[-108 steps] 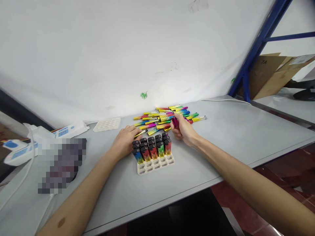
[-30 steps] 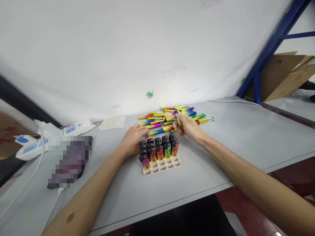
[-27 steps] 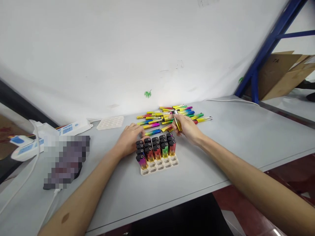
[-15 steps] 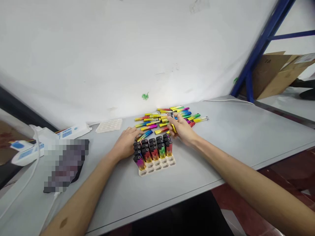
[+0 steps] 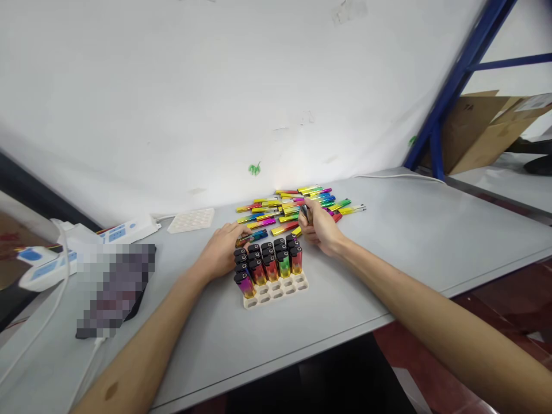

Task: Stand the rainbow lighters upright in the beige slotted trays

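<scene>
My left hand [image 5: 224, 246] is closed with its fingertips on a blue-and-yellow lighter [image 5: 257, 236], just behind the holder. In my right hand [image 5: 321, 229] a lighter [image 5: 306, 215] is gripped, mostly covered by the curled fingers and thumb; only a dark part of it shows. A white holder with oval holes [image 5: 280, 292] sits in front of both hands. Several black-topped lighters [image 5: 270, 267] stand upright in its back rows, while the front holes hold none. Behind my hands lies a loose pile of shiny, multicoloured lighters [image 5: 263, 223].
Another white perforated holder [image 5: 192, 220] lies by the wall. To the left are power strips [image 5: 129, 230], white cables and a blurred phone-like device [image 5: 118, 293]. A blue metal frame [image 5: 437, 132] and cardboard boxes [image 5: 478, 129] stand at the right.
The lighter in my right hand has turned, so its yellow body and metal top no longer show. My left fingers and the blue-and-yellow lighter have shifted slightly.
</scene>
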Tool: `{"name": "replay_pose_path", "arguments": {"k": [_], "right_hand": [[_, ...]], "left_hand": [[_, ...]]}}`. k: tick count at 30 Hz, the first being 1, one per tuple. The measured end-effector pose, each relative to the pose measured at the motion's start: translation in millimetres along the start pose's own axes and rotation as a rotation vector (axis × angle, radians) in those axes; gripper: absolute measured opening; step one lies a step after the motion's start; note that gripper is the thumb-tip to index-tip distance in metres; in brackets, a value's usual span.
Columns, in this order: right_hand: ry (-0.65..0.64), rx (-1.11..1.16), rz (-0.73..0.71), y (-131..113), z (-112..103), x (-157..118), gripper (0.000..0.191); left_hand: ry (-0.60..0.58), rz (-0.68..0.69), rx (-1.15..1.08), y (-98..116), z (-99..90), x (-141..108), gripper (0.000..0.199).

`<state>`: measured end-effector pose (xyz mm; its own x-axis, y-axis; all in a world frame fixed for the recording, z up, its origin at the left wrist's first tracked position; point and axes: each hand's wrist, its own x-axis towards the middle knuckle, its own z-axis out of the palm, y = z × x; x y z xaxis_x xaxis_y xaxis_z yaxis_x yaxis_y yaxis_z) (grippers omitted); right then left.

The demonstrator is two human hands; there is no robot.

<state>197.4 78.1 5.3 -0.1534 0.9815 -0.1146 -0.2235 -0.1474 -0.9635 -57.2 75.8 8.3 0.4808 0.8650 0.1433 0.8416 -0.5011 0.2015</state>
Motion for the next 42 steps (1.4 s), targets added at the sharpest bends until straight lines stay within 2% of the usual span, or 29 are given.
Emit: {"name": "replay_pose_path", "arguments": {"k": [8,16,25,32,37,42], "right_hand": [[0.026,-0.012,-0.028,0.0,0.7,0.3,0.044],[0.059,-0.023,-0.018,2.4,0.4,1.3,0.053],[0.032,-0.04,-0.016,3.3,-0.2,2.1,0.044],[0.056,-0.073,0.005,5.9,-0.3,4.0,0.051],[0.018,-0.069,-0.226,-0.5,-1.7,1.0,0.042],[0.007,-0.245,-0.477,-21.8,-8.0,-11.6,0.031]], "left_hand": [[0.004,-0.013,0.004,1.2,-0.5,0.0,0.029],[0.005,-0.018,0.005,2.7,-1.6,0.3,0.032],[0.02,-0.019,0.006,0.7,0.5,0.3,0.031],[0.001,-0.004,-0.003,2.9,-1.4,-0.8,0.03],[-0.013,-0.022,0.011,5.0,-2.4,-0.2,0.031],[-0.031,-0.055,0.031,10.0,-5.9,-0.1,0.034]]}}
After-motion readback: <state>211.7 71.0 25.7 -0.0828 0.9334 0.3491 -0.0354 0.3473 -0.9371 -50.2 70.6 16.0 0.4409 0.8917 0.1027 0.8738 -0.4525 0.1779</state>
